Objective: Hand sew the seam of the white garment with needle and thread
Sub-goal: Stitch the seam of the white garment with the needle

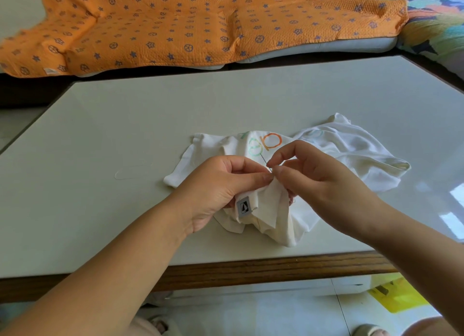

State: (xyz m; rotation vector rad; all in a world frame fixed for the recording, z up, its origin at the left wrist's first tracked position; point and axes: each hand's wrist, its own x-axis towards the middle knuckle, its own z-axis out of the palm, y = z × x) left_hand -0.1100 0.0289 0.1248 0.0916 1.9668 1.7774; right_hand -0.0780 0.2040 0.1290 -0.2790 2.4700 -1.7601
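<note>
Garment: a white garment (339,154) lies crumpled on the near half of a pale table (125,134), with coloured letters on its upper fold and a grey label (243,207) at its near edge
Needle: a thin dark needle (265,160) slants up from the bunched cloth, between the two hands
Right hand: the right hand (313,174) pinches the needle with thumb and forefinger
Left hand: the left hand (221,187) grips a fold of the garment, its thumb on the cloth, just beside the right fingertips
Beyond: an orange blanket (175,21) with blue stars lies behind the table
</note>
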